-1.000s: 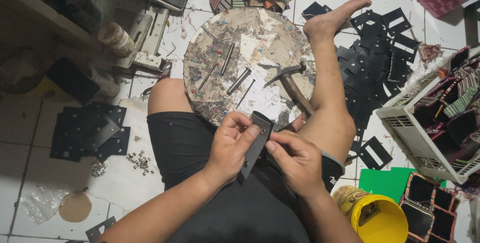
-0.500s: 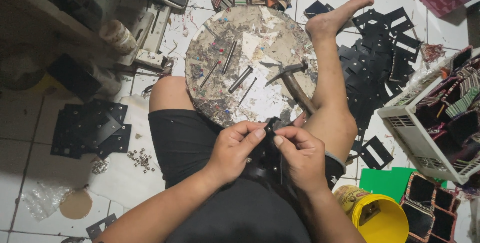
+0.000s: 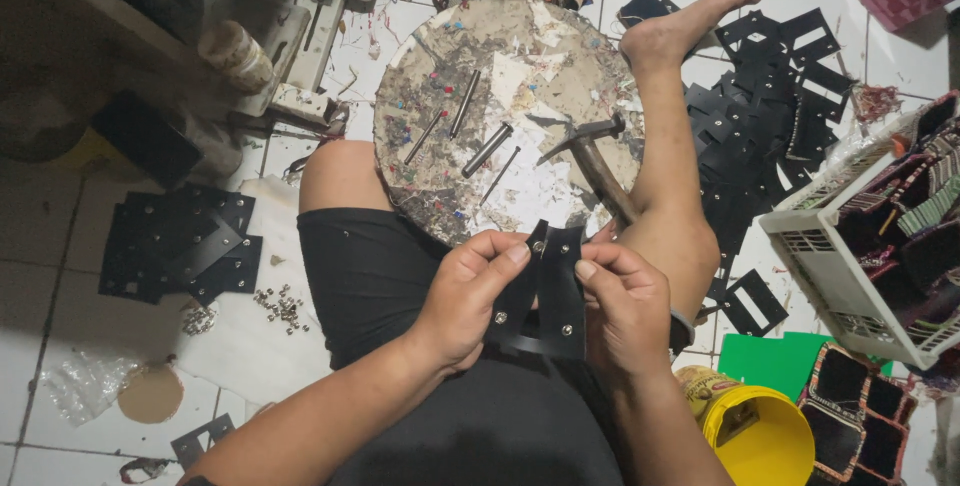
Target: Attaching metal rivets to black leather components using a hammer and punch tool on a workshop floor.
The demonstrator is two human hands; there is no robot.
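Both hands hold one black leather-like piece (image 3: 548, 296) with small metal studs, upright over my lap. My left hand (image 3: 465, 298) grips its left edge, thumb near the top stud. My right hand (image 3: 625, 308) pinches its right edge. Just beyond it lies a round, worn work block (image 3: 500, 76) between my legs, carrying a hammer (image 3: 592, 158) and several metal punches (image 3: 470, 136). My bare right leg stretches past the block on its right.
Black cut pieces lie in a pile at left (image 3: 180, 246) and more at right (image 3: 770, 96). Loose studs (image 3: 280, 308) sit on the floor. A white basket (image 3: 860, 246) of goods stands right; a yellow tub (image 3: 758, 436) is near my right elbow.
The black piece has been turned from edge-on to flat toward me, showing its studs. Both hands shifted to its side edges.
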